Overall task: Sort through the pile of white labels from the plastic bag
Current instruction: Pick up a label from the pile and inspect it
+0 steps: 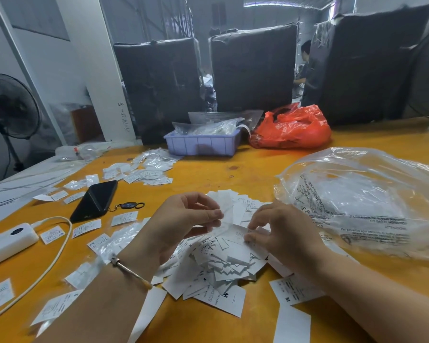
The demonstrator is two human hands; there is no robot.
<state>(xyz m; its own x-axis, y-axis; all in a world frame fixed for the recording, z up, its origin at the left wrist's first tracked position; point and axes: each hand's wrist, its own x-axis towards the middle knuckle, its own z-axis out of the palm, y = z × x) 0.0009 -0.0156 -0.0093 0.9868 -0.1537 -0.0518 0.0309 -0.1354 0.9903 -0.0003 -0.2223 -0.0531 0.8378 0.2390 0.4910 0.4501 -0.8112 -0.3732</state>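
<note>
A pile of white labels (223,263) is heaped on the yellow bench (208,169), just left of the clear plastic bag (362,201). One label (227,211) is pinched above the pile by the left hand (183,221). Labels atop the pile are pinched by the curled fingers of the right hand (280,233). A black phone (94,200) lies left of the pile.

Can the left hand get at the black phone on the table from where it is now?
Probably yes. The black phone lies left of the left hand on the yellow table, with only flat labels between. But the hand pinches a white label, so its grip is busy.
</note>
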